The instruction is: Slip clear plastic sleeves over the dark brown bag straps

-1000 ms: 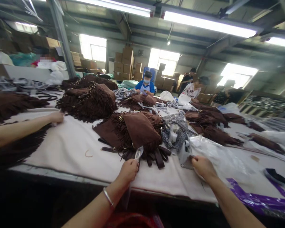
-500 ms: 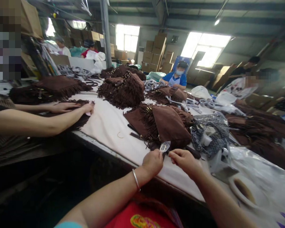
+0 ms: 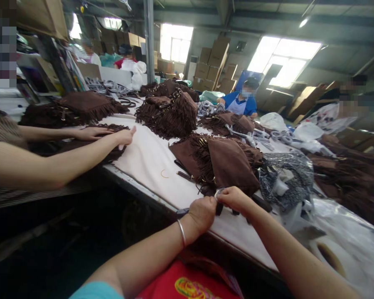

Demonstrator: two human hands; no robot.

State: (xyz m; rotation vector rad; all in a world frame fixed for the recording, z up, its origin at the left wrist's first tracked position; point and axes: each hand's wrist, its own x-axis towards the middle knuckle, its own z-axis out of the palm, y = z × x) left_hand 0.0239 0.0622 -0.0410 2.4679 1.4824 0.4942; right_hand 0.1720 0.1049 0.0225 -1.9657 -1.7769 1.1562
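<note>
Bare left hand (image 3: 202, 214) and right hand (image 3: 235, 198), both closed, pinch 1 small clear plastic piece (image 3: 218, 194) beside brown fringed bags (image 3: 232, 164).

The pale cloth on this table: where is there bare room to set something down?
The widest bare patch of pale cloth lies between the co-worker's hand and the nearer fringed brown bags, with a thin curved strand on it. A slimmer strip shows left of your right forearm. Rightward it's crowded: a filled clear bag, plastic sheeting.
</note>
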